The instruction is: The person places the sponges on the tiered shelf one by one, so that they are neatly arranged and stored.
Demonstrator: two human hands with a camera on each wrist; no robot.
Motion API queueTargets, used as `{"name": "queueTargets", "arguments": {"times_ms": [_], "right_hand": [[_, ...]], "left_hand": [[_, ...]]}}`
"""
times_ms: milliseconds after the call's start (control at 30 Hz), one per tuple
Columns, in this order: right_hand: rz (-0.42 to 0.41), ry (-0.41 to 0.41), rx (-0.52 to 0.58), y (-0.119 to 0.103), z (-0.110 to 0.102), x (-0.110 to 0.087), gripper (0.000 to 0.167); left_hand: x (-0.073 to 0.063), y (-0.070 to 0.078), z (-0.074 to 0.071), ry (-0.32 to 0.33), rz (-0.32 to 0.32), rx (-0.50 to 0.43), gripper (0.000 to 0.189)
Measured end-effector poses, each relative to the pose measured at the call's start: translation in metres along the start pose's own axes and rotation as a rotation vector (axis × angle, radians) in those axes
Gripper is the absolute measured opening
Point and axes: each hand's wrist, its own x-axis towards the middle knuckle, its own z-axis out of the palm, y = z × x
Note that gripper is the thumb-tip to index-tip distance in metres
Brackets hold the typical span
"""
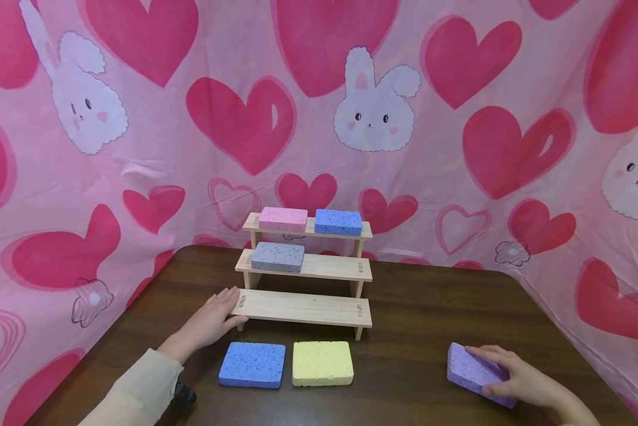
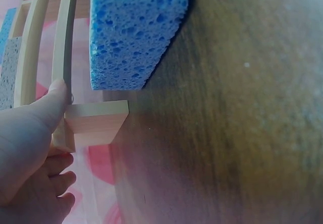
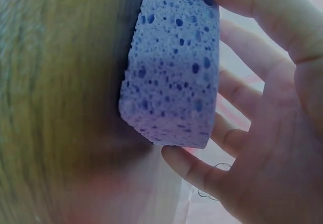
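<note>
My left hand (image 1: 212, 319) grips the left end of the lowest step of a three-step wooden rack (image 1: 305, 307). In the left wrist view the thumb (image 2: 50, 105) lies against the step's edge, with the other fingers around its end. Far to the right, my right hand (image 1: 521, 376) holds a purple sponge (image 1: 470, 370) across its width, thumb on the near side. The right wrist view shows that sponge (image 3: 171, 72) close up, low over the dark tabletop; whether it touches the table is unclear.
A blue sponge (image 1: 252, 365) and a yellow sponge (image 1: 322, 364) lie in front of the rack. On the top step sit a pink sponge (image 1: 283, 219) and another blue sponge (image 1: 338, 222). A grey sponge (image 1: 277, 257) rests on the middle step's left side. Pink patterned cloth (image 1: 308, 160) hangs behind the table.
</note>
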Motion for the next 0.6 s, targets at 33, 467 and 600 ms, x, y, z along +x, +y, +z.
{"name": "queueTargets", "arguments": {"times_ms": [33,467,600], "right_hand": [[-0.001,0.002,0.000,0.000,0.000,0.000,0.060],[-0.054,0.113,-0.085,-0.005,0.001,0.007,0.061],[-0.034,0.157,-0.098,-0.010,0.001,0.011,0.062]], "left_hand": [[0.000,0.000,0.000,0.000,0.000,-0.001,0.073],[0.000,-0.001,0.000,0.000,0.003,0.001,0.073],[0.000,-0.001,0.000,0.000,0.003,0.000,0.073]]}}
